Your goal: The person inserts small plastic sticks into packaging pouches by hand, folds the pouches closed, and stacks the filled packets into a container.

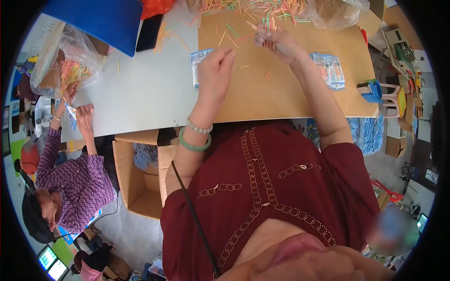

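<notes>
1. Right hand (275,41): fingers closed around a small bundle of colored sticks (268,21), tips poking out above the fist, over the brown board (267,100).
2. Left hand (216,68): fingers curled in, just beside the blue-and-white packet (195,72), overlapping it in view. Can't tell if it grips anything or touches the packet.
3. Left wrist: beaded bracelet (199,126), green bangle (193,143).
4. Main stick pile (274,6): top edge of table, beyond both hands; pink, green, yellow mix. A few loose ones lie scattered between pile and hands.
5. Second packet (332,71): flat on the board, right of the right forearm.
6. See-through plastic bag (335,11): beside the pile, right side.
7. Phone (149,33): on the grey tabletop (150,93), left, next to a blue panel (101,21).
8. Co-worker, far left: both hands near a plastic bag of sticks (75,71); exact grip unclear.
</notes>
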Tool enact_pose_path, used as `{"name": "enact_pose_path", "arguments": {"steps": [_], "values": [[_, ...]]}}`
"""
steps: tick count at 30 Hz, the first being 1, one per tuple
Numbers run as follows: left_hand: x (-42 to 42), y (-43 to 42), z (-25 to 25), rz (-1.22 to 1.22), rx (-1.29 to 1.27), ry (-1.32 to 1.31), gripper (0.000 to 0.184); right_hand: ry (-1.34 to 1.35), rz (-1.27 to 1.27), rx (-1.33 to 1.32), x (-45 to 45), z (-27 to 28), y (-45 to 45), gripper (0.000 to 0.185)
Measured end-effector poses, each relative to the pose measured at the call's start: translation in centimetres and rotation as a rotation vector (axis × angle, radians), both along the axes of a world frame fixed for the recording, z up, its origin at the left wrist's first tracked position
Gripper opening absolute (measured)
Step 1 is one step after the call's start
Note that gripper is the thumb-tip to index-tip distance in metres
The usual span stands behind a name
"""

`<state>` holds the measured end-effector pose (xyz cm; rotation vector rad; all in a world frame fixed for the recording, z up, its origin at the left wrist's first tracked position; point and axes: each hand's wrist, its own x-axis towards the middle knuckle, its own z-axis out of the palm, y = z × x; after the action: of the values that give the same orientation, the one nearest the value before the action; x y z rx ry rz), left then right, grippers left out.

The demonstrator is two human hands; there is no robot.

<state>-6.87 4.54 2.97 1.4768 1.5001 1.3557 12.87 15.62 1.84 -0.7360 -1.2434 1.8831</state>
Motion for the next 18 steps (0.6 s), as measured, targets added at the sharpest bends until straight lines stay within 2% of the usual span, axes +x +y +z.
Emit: {"name": "enact_pose_path", "arguments": {"steps": [1,3,4,6,7,8,11,12,14,15,16,17,18], "values": [[0.6,0.5,0.2,-0.026,-0.005,-0.145,0.03,0.002,0.011,-0.004,-0.3,-0.1,-1.2,0.014],[1.6,1.1,1.1,-0.075,0.207,-0.043,0.043,-0.047,0.124,0.137,-1.5,-0.2,-3.0,0.017],[1.9,1.4,0.6,-0.216,0.066,-0.195,0.045,-0.032,0.154,0.147,-2.1,0.2,-4.0,0.017],[2.8,1.6,-1.2,-0.259,0.066,-0.112,0.047,-0.359,0.034,0.262,-2.6,0.6,-5.8,0.025],[3.5,1.8,-2.1,-0.163,0.192,0.131,0.046,-0.29,-0.045,0.354,-3.0,-0.6,-6.4,0.029],[4.2,1.6,-2.6,-0.103,0.253,0.188,0.044,-0.212,-0.123,0.437,-3.2,-2.6,-6.7,0.034],[4.6,0.5,-2.4,0.0,0.344,0.342,0.034,-0.074,-0.098,0.156,-3.1,-7.3,-5.5,0.039],[4.1,0.2,-2.3,0.028,0.34,0.359,0.034,0.062,-0.076,0.079,-3.2,-7.9,-5.5,0.038],[3.7,-0.2,-2.2,0.072,0.404,0.576,0.03,0.195,-0.044,-0.002,-3.0,-8.8,-5.1,0.038],[3.5,-0.2,-2.3,0.082,0.4,0.582,0.03,-0.149,-0.049,0.224,-2.9,-8.9,-5.0,0.036],[3.2,-0.1,-2.3,-0.022,0.278,0.502,0.029,-0.491,-0.056,0.452,-3.0,-9.0,-5.0,0.035],[2.9,0.1,-2.3,-0.121,0.158,0.422,0.027,-0.48,-0.046,0.458,-2.9,-9.0,-5.0,0.035],[2.8,0.4,-2.5,-0.104,0.157,0.434,0.027,-0.465,-0.075,0.431,-3.1,-8.3,-5.2,0.032]]}}
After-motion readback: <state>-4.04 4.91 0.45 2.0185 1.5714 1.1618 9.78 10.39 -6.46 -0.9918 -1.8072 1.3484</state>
